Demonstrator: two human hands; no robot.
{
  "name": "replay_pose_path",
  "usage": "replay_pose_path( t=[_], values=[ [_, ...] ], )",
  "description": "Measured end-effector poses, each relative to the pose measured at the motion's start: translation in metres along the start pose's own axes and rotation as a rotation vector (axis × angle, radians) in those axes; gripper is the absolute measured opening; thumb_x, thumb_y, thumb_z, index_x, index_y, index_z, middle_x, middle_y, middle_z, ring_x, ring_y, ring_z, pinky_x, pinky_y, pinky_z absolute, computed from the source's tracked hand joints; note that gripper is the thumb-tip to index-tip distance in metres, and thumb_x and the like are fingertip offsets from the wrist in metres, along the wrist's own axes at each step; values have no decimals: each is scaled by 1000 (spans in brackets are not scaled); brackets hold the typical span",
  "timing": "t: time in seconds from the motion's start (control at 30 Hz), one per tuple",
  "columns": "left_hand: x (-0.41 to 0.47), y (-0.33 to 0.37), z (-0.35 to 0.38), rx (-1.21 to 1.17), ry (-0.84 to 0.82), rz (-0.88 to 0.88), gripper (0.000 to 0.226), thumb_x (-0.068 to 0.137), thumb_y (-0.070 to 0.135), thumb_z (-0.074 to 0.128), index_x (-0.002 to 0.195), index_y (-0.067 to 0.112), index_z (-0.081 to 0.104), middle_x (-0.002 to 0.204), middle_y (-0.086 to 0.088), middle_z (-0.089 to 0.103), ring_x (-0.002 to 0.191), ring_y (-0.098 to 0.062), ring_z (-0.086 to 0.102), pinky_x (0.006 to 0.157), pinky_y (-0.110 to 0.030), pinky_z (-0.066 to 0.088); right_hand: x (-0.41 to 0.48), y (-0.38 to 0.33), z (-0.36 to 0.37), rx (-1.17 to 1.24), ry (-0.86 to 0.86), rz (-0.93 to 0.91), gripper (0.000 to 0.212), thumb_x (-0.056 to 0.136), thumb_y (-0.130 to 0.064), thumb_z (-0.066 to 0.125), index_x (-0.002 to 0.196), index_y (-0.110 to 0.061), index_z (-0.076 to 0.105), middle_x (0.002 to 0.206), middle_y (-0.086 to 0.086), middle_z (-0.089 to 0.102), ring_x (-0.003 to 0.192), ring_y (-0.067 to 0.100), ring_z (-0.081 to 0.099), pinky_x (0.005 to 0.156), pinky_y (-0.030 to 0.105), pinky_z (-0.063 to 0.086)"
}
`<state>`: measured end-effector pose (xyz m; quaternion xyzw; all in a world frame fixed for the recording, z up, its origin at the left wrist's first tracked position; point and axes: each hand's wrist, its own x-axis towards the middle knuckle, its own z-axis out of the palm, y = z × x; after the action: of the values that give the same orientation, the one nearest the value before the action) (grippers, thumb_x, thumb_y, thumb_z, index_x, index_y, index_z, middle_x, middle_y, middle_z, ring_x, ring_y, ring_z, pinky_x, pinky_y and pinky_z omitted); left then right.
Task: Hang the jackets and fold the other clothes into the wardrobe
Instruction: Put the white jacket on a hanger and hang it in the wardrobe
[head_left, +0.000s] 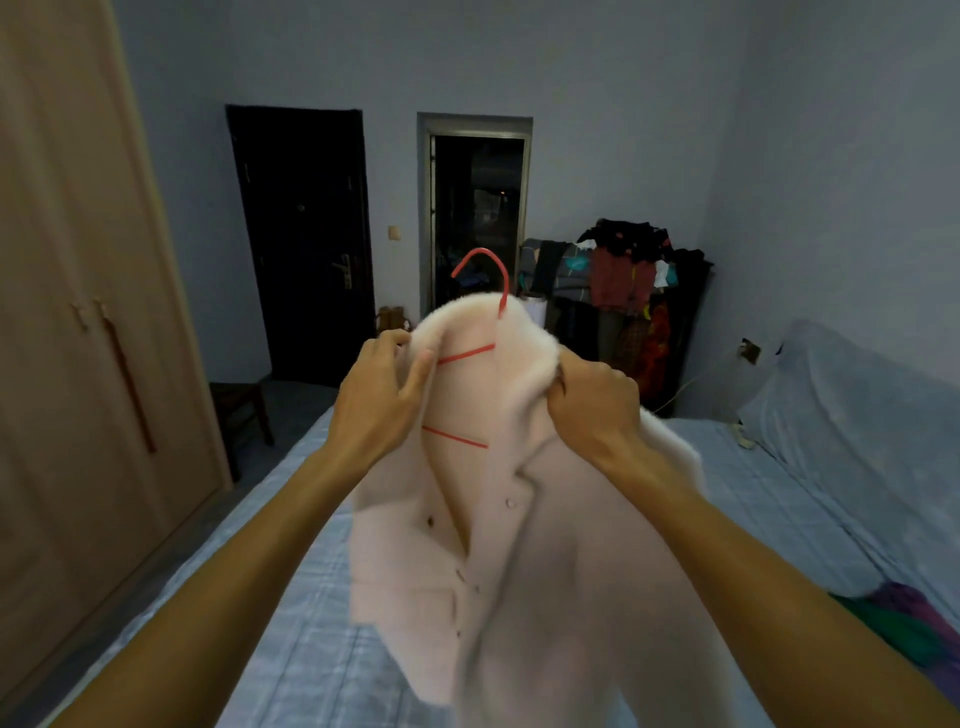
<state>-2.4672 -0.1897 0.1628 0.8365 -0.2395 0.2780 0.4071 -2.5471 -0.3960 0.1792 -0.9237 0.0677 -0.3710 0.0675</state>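
Jacket (519, 545): pale pink, fleecy, held up in mid-air over the bed (291, 623), front toward the camera and hanging open at the neck. Lower part blurred.

Hanger (466, 353): red, inside the jacket. Hook stands out above the collar; two red bars show in the neck opening.

Left hand (382, 395): narrow grip. Thumb and curled fingers pinch the fleece at the jacket's left shoulder, just beside the upper red bar. Contact with the bar itself: cannot tell.

Right hand (592, 400): closed tight, fingers curled into a bunch of fleece at the right side of the collar. Both forearms reach forward, bare.

Bed: light blue checked cover, under and beyond the jacket. Green and purple clothes (904, 618) lie at its right edge.

Wardrobe (78, 312): far left, light wood, doors closed, well apart from the jacket.

Back wall: dark door (304, 244), closed; beside it an open doorway (475, 218). Right of that, a rack (628, 291) heaped with dark and red garments. Dark stool (241, 410) between wardrobe and bed.
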Motion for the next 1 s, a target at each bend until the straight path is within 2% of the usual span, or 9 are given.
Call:
replay_pose_path(
  t=[0.1,0.27,0.3,0.4,0.5,0.57,0.67,0.8,1.0],
  values=[
    [-9,-4,-28,40,35,15,43,94,47,44,126,17,48,118,-3,52,94,-12,51,72,-25,40,-5,-24,-5,-15,7,-5,29,99,-24,37,120,-20,56,89,8,68,79,30,63,63,31,36],
    [-38,0,-78,288,110,52,37,95,37,48,123,13,51,120,-11,55,102,-28,55,90,-44,45,-17,-58,-18,82,7,-83,25,99,-23,38,114,-19,57,84,6,67,65,23,52,62,29,31],
    [-45,2,-90,355,131,60,36,95,35,48,122,11,53,118,-13,57,100,-30,56,90,-45,44,-21,-65,-20,111,8,-113,24,99,-24,38,112,-19,58,84,5,67,64,20,49,63,29,31],
    [-70,10,-127,560,168,43,39,94,39,43,115,9,58,109,-15,62,91,-33,59,84,-43,45,-31,-88,-26,214,-3,-192,22,99,-25,39,109,-18,58,84,5,68,70,24,60,65,29,33],
    [-104,17,-163,694,185,-32,44,91,44,36,107,11,60,100,-13,64,85,-34,59,77,-40,46,-43,-115,-30,288,-43,-247,22,99,-27,40,111,-20,57,88,6,69,77,28,63,67,32,40],
    [-131,22,-184,772,226,-118,38,92,41,41,107,12,61,101,-13,64,85,-34,59,75,-39,45,-51,-136,-32,348,-75,-281,23,99,-30,41,113,-21,57,91,6,69,79,28,64,73,36,46],
    [-171,31,-216,875,292,-216,32,94,36,47,112,13,59,105,-11,64,88,-32,58,77,-38,43,-60,-171,-40,428,-103,-350,26,99,-27,40,117,-19,57,95,11,69,84,33,64,71,36,45],
    [-214,41,-266,972,333,-343,37,95,42,42,120,18,55,116,-5,61,95,-24,58,82,-37,45,-78,-223,-57,462,-147,-429,29,99,-29,40,120,-17,57,102,12,68,91,33,64,75,35,46],
    [-256,55,-346,1044,485,-399,40,93,40,49,126,17,44,120,-8,55,90,-28,58,78,-42,48,-99,-310,-78,583,-228,-496,31,98,-27,40,122,-16,58,113,15,65,103,34,61,82,37,46]
  ],
)
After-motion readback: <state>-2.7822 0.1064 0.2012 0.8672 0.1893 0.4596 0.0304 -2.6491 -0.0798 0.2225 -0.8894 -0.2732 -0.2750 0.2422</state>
